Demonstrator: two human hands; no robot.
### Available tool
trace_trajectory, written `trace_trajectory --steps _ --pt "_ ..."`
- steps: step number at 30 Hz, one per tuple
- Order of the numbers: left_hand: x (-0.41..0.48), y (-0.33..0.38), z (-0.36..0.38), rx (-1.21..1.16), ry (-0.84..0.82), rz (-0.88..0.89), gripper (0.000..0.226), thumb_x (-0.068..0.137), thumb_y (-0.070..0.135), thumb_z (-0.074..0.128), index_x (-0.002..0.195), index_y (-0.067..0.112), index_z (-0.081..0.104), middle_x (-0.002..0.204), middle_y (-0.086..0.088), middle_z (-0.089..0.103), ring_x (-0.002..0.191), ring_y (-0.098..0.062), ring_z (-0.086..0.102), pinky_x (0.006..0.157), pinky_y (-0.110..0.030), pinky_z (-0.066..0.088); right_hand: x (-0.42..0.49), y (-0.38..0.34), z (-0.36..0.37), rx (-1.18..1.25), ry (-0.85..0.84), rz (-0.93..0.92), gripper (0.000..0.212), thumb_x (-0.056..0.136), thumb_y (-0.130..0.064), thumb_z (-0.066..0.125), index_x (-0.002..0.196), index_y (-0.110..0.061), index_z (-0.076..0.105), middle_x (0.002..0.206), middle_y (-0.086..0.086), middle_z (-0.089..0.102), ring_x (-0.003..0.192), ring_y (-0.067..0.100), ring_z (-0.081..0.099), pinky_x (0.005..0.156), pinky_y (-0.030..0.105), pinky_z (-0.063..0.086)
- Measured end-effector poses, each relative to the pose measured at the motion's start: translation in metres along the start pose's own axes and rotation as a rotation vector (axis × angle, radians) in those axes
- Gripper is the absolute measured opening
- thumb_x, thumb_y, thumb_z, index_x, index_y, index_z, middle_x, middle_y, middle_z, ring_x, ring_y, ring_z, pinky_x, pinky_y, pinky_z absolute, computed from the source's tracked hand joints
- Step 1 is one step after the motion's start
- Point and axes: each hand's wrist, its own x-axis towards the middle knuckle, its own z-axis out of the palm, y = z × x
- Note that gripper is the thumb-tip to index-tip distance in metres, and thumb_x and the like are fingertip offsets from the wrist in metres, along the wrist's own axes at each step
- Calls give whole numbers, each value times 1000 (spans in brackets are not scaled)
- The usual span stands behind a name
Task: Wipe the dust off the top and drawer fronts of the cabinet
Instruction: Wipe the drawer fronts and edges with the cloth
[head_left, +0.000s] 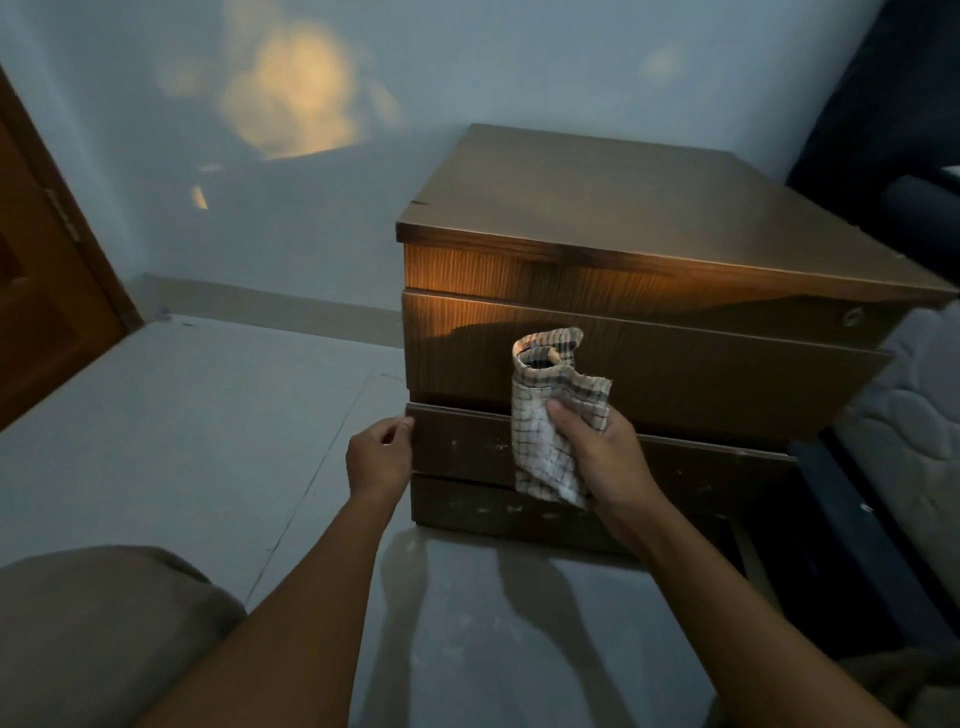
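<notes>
A brown wooden cabinet (649, 208) stands on the floor against the wall, with a bare top and stacked drawer fronts. My right hand (602, 452) grips a white checked cloth (550, 415) in front of the lower drawer front (467, 441), which carries pale dust specks. The cloth's upper end curls up over the upper drawer front (701, 379). My left hand (379, 457) holds the left edge of the lower drawer front with curled fingers.
A wooden door (36, 291) stands at the left. A mattress and dark bed frame (904, 441) press close on the cabinet's right. My knee (98, 623) fills the lower left. Grey floor (208, 441) stretches left of the cabinet.
</notes>
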Motion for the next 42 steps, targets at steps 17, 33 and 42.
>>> trace_trajectory --steps 17,33,42 --pt "-7 23 29 -41 109 -61 37 95 34 54 123 9 58 124 -13 62 114 -31 58 91 -37 45 -38 54 -125 -52 1168 -98 28 94 -12 57 122 -13 58 118 4 65 108 16 60 95 37 49" --pt "12 20 21 -67 18 -173 38 92 33 61 122 10 57 126 -13 59 111 -31 56 95 -48 50 28 89 -132 -142 1227 -61 46 101 -22 43 146 -17 39 140 13 51 128 28 49 95 17 30" --pt "16 22 13 -78 -37 -174 32 90 33 63 115 13 59 112 -5 57 100 -21 51 96 -48 50 36 122 -79 -344 1114 -94 51 98 -6 43 147 -15 33 154 12 31 136 24 39 110 37 36"
